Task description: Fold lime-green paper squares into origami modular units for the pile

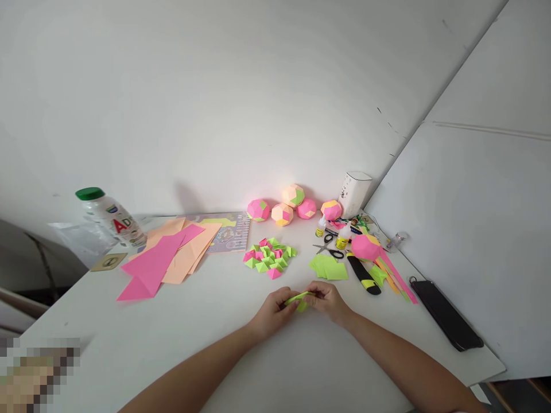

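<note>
Fingers on both sides narrow, pinching paper. Head view: left hand (272, 312) grips the left end of a green paper piece (300, 297), right hand (330, 302) grips the right end. Piece looks folded, exact fold hidden by the fingers. It sits between the two hands, over the near-middle part of the white table (241, 355).

Just beyond the hands: pile of small green and pink folded units (278, 263), pointy shapes. Right of that, loose green squares (329, 268), overlapping. Behind the squares, scissors (321, 248), blades apart, then two yellow-labelled bottles (343, 238), both upright. Black-and-yellow cutter (360, 274) lies right of the squares. Pink ball (365, 247) next to it, paper strips (400, 278) running from there toward the near right. Small clear jar (396, 241) by the side wall. Long black case (447, 316) flat near the right edge.

Back row: four paper balls (282, 214) grouped near the wall, one more pink-and-yellow ball (331, 210) beside the white box (354, 196).

Left side: pink sheets (157, 261) and peach sheets (189, 258) overlapping, partly over a spiral notebook (236, 236). White bottle with green cap (116, 221) near them.
</note>
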A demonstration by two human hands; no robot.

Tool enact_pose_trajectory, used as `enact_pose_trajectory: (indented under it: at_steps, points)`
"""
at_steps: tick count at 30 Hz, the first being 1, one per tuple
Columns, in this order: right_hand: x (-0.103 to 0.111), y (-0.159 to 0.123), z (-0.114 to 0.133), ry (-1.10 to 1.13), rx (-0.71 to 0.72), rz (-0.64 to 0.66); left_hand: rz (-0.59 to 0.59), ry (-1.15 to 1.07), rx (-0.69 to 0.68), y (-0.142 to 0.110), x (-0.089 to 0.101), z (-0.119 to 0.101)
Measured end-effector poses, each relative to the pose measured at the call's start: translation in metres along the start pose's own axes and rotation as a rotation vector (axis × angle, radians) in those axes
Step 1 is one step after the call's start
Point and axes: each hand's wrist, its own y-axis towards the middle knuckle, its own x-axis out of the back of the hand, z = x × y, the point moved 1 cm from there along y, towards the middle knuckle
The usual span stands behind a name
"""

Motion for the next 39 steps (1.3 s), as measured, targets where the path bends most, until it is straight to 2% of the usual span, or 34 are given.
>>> enact_pose_trajectory:
  at_steps: [9, 19, 22, 27, 35, 39]
  points:
    - [0.001, 0.000, 0.001, -0.048, 0.019, -0.022, -0.005, -0.091, 0.021, -0.001, -0.002, 0.005]
    - [0.001, -0.001, 0.004, -0.074, 0.036, -0.048, -0.047, -0.047, 0.025, 0.001, -0.003, 0.006]
    - [0.001, -0.001, 0.000, -0.083, 0.035, -0.044, -0.035, -0.067, -0.009, 0.000, -0.003, 0.005]
    - [0.002, -0.001, -0.008, -0.085, 0.058, -0.075, -0.055, 0.019, -0.057, 0.000, -0.001, 0.006]
    - [0.001, -0.001, -0.005, -0.090, 0.064, -0.066, -0.047, 0.022, -0.033, 0.000, -0.002, 0.004]
    - [0.001, -0.001, -0.001, -0.101, 0.043, -0.091, -0.048, -0.096, 0.035, 0.001, -0.003, 0.004]
